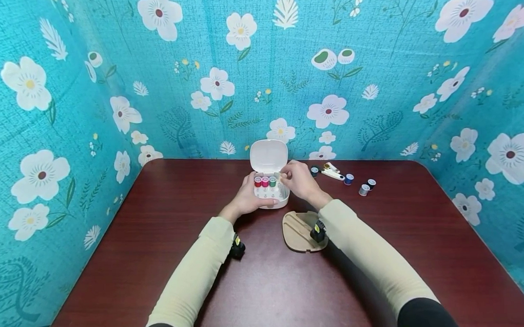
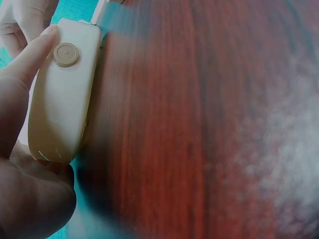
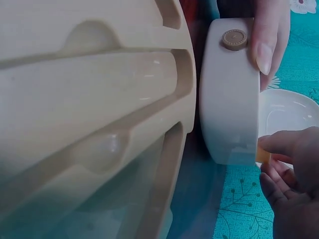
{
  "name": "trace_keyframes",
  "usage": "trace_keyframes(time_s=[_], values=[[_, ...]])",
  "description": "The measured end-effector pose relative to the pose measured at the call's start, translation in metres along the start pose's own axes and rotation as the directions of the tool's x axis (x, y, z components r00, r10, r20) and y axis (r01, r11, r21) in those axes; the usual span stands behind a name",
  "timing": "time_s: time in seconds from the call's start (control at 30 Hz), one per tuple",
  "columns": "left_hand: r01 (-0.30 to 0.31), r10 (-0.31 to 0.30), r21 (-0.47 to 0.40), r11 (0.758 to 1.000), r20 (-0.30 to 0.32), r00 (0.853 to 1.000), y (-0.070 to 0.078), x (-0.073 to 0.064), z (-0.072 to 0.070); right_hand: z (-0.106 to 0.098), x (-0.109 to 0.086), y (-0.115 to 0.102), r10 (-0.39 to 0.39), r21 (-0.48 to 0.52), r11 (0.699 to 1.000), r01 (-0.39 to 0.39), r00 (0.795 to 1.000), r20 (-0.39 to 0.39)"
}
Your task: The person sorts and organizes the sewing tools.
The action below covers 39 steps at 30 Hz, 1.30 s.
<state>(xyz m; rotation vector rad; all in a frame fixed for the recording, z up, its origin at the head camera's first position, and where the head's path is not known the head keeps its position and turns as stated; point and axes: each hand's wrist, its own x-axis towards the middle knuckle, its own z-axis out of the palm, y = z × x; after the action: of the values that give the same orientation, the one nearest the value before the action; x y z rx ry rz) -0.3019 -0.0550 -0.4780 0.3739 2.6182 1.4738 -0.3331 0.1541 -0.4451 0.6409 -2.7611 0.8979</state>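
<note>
A small white sewing box (image 1: pixel 282 203) stands on the table with its lid (image 1: pixel 268 154) raised at the back. Red (image 1: pixel 258 182), pink (image 1: pixel 265 182) and green (image 1: pixel 272 181) thread spools stand in a row inside. My left hand (image 1: pixel 247 198) grips the box's left side, its thumb along the front near a brown round button (image 2: pixel 66 54). At the box's right end, my right hand (image 1: pixel 301 181) pinches a small yellow-orange spool (image 3: pixel 263 155) between thumb and fingers, at the rim. Whether that spool touches the box floor is hidden.
A beige moulded tray (image 1: pixel 293 230) lies before the box, under my right wrist. To the right lie a black spool (image 1: pixel 314 171), a blue spool (image 1: pixel 348 179), a grey spool (image 1: pixel 364 190), another dark spool (image 1: pixel 371 183) and a white slim tool (image 1: pixel 334 174). A flowered curtain (image 1: pixel 216 121) hangs behind.
</note>
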Motion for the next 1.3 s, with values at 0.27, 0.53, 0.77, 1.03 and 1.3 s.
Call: trace_keyframes(time_s=[0.27, 0.53, 0.77, 1.03, 1.3], values=[[-0.009, 0.009, 0.005, 1.0, -0.011, 1.0, -0.002, 0.001, 0.001, 0.005, 0.003, 0.002, -0.008, -0.033, 0.999, 0.009, 1.0, 0.013], [0.006, -0.006, 0.012, 1.0, -0.004, 1.0, -0.001, 0.0, 0.002, 0.008, 0.004, 0.004, -0.015, -0.046, 0.999, 0.015, 1.0, 0.013], [-0.003, 0.003, 0.016, 1.0, -0.018, 1.0, -0.001, 0.0, 0.001, 0.009, 0.006, 0.002, -0.04, -0.074, 0.996, 0.042, 0.999, 0.025], [0.022, -0.022, 0.02, 1.0, -0.008, 1.0, -0.001, -0.001, 0.001, 0.01, 0.007, -0.003, -0.046, -0.148, 0.987, 0.058, 0.995, 0.084], [0.033, -0.033, 0.009, 0.999, 0.005, 0.999, 0.0, -0.001, 0.0, 0.012, 0.009, -0.008, -0.055, -0.246, 0.965, 0.088, 0.989, 0.136]])
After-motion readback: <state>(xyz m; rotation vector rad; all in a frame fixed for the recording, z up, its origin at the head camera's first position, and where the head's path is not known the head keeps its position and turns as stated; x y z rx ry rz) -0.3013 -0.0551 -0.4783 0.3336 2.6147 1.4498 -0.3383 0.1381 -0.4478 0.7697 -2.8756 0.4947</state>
